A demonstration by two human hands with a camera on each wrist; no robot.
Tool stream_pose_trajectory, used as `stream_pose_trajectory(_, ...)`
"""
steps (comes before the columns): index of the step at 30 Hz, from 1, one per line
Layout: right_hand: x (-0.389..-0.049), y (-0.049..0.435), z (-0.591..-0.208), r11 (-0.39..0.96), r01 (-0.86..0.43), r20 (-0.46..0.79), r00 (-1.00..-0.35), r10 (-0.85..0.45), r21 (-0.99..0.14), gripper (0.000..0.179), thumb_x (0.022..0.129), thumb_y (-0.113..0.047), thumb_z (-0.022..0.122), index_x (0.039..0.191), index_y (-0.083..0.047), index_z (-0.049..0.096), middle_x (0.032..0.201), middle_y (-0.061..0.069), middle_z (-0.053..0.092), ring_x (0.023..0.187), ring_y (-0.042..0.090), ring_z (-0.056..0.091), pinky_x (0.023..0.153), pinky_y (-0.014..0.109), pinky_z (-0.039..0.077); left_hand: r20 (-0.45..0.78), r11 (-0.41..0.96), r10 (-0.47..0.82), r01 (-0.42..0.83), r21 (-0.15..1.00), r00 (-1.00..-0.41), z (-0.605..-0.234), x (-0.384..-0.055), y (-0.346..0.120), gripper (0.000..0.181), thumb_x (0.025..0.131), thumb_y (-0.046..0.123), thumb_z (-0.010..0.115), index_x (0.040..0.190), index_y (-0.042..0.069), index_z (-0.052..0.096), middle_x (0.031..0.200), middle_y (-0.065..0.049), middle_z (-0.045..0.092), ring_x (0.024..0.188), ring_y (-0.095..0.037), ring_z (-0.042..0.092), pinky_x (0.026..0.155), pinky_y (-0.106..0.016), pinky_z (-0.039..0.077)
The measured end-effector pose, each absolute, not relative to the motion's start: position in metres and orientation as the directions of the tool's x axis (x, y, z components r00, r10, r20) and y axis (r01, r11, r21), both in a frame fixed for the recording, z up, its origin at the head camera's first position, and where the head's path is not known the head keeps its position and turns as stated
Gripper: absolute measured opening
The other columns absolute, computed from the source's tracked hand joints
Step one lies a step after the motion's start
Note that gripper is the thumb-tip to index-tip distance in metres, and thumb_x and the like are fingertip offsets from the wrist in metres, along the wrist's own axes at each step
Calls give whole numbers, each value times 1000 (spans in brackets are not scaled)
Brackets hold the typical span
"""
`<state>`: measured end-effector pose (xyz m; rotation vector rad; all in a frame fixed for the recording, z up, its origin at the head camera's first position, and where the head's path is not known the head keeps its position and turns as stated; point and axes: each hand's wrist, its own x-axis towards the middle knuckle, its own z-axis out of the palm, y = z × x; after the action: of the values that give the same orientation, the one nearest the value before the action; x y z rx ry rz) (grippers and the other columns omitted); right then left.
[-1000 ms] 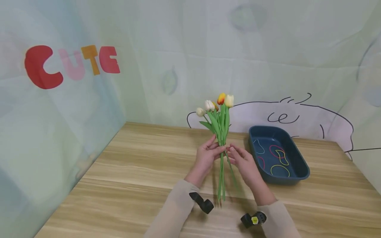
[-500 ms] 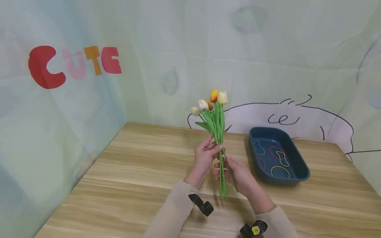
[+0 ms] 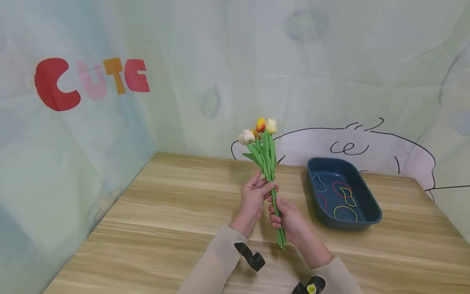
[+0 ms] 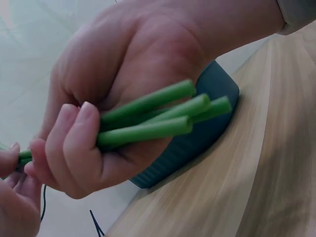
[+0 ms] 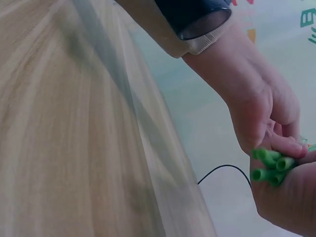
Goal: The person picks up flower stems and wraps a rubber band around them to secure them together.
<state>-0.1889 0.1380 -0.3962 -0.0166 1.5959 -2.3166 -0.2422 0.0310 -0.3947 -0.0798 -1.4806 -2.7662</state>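
Left hand [image 3: 252,199] pinches tulip stems [image 3: 281,237] while right hand [image 3: 293,222] grips them lower down.

My forearms [image 3: 214,261] converge over the bench [image 3: 165,212], angled toward its far edge. My left hand [image 3: 252,199] pinches, thumb opposed to the fingers, one finger stretched farther out. Just beside it and nearer my body, my right hand [image 3: 288,218] grips, fingers curled inward, thumb pointing away.

Soft, even, slightly dim light; diffuse shadows fall across the bench [image 3: 176,196]; both wrist views look softer, hazier
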Motion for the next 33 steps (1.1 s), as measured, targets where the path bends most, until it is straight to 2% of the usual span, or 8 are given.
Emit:
stream_pose_trajectory(5, -187, 132, -398, -332, 204, -172, -977, -125, -921, 24, 107, -19, 30, 98, -8, 49, 76, -2, 43, 54, 5, 34, 45, 12, 28, 54, -566, 20, 34, 824, -998, -393, -243, 33, 61, 84, -16, 59, 139, 2, 40, 116, -31, 62, 68, -13, 69, 76, -31, 62)
stream_pose_trajectory(7, -187, 130, -397, -310, 172, -155, -985, -79, -935, 24, 107, -19, 32, 96, -9, 51, 76, -2, 43, 54, 5, 35, 45, 12, 28, 67, -572, 46, 29, 820, -997, -392, -243, 32, 55, 85, -16, 58, 135, 0, 41, 115, -30, 63, 70, -14, 69, 78, -32, 61)
stream_pose_trajectory(11, -186, 131, -396, -241, 128, -127, -992, -22, -962, 24, 106, -19, 34, 97, -6, 52, 76, -1, 44, 55, 6, 36, 46, 14, 28, 88, -550, 167, -19, 835, -982, -389, -244, 27, 41, 89, -13, 55, 129, -8, 47, 113, -27, 65, 80, -15, 70, 85, -32, 59)
stream_pose_trajectory(15, -183, 134, -397, -155, 126, -128, -992, 5, -980, 24, 106, -21, 37, 103, -1, 51, 76, 0, 46, 56, 7, 38, 47, 16, 30, 82, -442, 304, -64, 895, -949, -388, -244, 19, 31, 96, -3, 51, 126, -11, 51, 114, -24, 66, 90, -16, 70, 85, -29, 59)
stream_pose_trajectory(20, -180, 137, -401, -71, 130, -131, -991, 12, -989, 26, 105, -19, 40, 107, 4, 52, 75, 0, 48, 55, 8, 40, 47, 17, 32, 52, -329, 360, -75, 941, -931, -387, -242, 11, 29, 98, 5, 52, 121, -13, 54, 112, -26, 66, 92, -20, 70, 84, -32, 60)
stream_pose_trajectory(26, -177, 140, -404, 24, 138, -138, -990, -6, -990, 30, 104, -16, 42, 113, 9, 55, 74, 2, 51, 56, 11, 44, 48, 18, 38, 27, -278, 368, -82, 957, -929, -389, -241, 6, 27, 97, 2, 54, 114, -18, 55, 104, -25, 68, 83, -17, 71, 84, -35, 60)
stream_pose_trajectory(33, -174, 148, -404, 111, 139, -148, -986, -77, -984, 31, 103, -15, 43, 115, 11, 55, 74, 3, 54, 58, 13, 50, 51, 22, 48, 10, -228, 395, -87, 970, -919, -391, -241, 4, 22, 93, 1, 60, 105, -17, 60, 93, -19, 72, 82, -18, 71, 83, -35, 60)
